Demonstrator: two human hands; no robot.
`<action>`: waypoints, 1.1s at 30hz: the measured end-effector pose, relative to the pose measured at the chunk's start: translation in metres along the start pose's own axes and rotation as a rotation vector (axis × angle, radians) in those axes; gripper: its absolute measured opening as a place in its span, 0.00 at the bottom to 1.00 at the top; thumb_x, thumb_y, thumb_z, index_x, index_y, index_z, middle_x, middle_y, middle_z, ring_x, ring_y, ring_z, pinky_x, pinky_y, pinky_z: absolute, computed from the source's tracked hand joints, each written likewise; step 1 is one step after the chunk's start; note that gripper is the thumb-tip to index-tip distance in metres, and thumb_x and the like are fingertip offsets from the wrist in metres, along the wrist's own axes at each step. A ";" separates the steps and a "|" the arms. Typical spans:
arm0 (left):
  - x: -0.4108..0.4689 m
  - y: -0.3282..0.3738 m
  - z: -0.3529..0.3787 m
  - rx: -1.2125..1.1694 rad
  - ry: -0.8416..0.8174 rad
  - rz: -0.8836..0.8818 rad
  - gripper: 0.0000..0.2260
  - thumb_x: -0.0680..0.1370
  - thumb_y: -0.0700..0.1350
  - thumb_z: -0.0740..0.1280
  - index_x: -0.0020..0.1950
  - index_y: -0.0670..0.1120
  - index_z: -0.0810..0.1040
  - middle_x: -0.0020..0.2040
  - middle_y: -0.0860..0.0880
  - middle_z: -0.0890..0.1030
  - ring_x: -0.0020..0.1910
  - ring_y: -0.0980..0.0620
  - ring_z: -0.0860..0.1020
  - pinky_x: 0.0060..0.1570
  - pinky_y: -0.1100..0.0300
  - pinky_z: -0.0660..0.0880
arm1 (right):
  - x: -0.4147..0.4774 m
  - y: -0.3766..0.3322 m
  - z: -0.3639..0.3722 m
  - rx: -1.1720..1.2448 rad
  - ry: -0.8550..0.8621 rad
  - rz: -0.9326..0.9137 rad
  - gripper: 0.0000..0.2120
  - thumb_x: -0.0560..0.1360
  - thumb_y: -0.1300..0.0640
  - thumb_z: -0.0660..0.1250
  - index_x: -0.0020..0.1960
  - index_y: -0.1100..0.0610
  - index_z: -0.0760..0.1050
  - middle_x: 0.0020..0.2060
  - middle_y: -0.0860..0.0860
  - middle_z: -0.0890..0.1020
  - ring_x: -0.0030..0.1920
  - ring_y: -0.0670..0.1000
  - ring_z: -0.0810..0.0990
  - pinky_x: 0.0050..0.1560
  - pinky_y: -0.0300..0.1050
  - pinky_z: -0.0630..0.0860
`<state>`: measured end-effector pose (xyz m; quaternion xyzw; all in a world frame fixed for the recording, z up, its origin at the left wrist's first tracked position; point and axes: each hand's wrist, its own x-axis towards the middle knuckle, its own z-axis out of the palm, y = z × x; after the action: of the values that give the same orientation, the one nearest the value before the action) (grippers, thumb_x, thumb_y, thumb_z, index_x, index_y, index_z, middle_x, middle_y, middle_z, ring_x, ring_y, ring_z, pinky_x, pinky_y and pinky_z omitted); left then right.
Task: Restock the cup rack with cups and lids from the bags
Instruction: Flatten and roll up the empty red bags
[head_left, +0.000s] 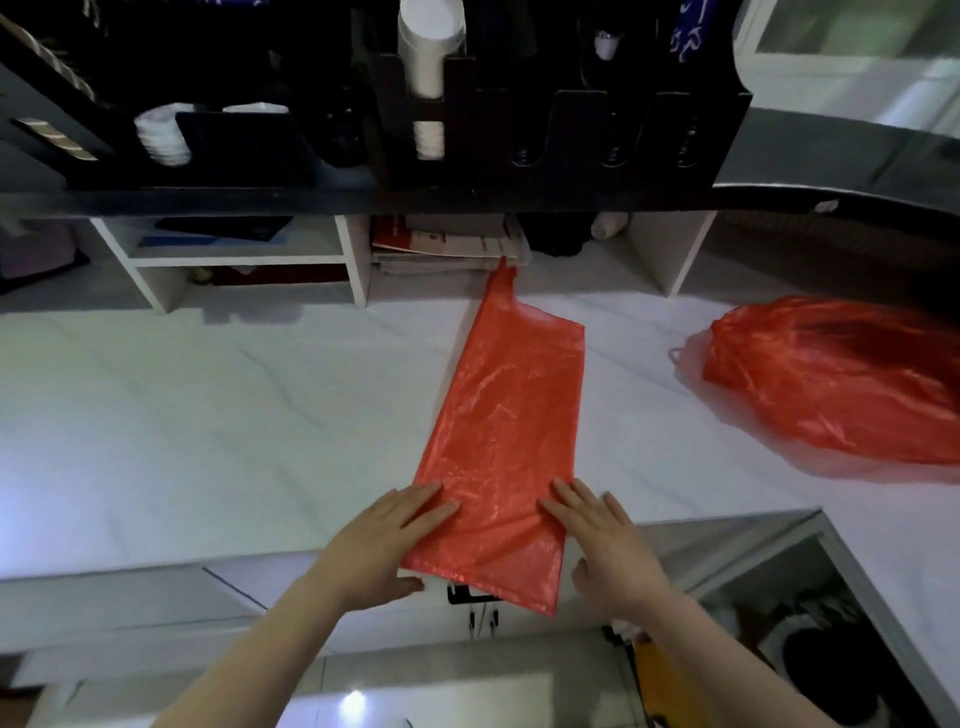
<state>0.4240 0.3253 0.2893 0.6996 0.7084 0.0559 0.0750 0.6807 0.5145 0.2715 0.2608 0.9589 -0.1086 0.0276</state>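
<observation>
An empty red plastic bag (506, 426) lies flat and folded lengthwise on the white counter (208, 415), its near end hanging over the front edge. My left hand (387, 540) presses flat on the bag's near left corner, fingers spread. My right hand (605, 545) rests flat on its near right edge. A second red bag (841, 374), bulging with contents, lies at the right. The black cup rack (571, 130) stands on the raised shelf behind, with a stack of white cups (428, 67) in one slot and white lids (161, 132) at its left.
White cubbyholes (244, 260) under the raised shelf hold papers and dark items. The counter turns a corner at the right (893, 571). An open space below right shows a dark bin (826, 670).
</observation>
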 end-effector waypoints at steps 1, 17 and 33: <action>0.001 0.009 0.001 -0.037 0.095 0.010 0.41 0.65 0.51 0.78 0.75 0.49 0.64 0.75 0.45 0.61 0.72 0.47 0.64 0.69 0.50 0.65 | -0.002 0.003 0.000 -0.003 0.015 -0.002 0.41 0.74 0.58 0.60 0.76 0.39 0.38 0.72 0.40 0.34 0.74 0.43 0.32 0.66 0.39 0.24; 0.012 0.064 0.005 -0.030 0.258 -0.132 0.32 0.53 0.39 0.83 0.57 0.44 0.83 0.56 0.44 0.82 0.50 0.45 0.83 0.36 0.55 0.81 | -0.013 0.037 -0.012 -0.049 -0.026 -0.170 0.34 0.77 0.41 0.60 0.76 0.38 0.45 0.75 0.46 0.39 0.75 0.50 0.36 0.73 0.49 0.36; 0.042 0.057 -0.003 -0.140 0.273 -0.174 0.13 0.69 0.32 0.70 0.48 0.45 0.84 0.49 0.48 0.83 0.47 0.45 0.80 0.43 0.53 0.79 | -0.032 0.044 -0.023 0.050 0.408 -0.064 0.11 0.65 0.61 0.79 0.46 0.57 0.83 0.47 0.50 0.85 0.50 0.56 0.83 0.49 0.55 0.80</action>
<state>0.4795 0.3680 0.3012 0.6146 0.7643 0.1929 0.0313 0.7306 0.5405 0.2894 0.2475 0.9494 -0.0782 -0.1768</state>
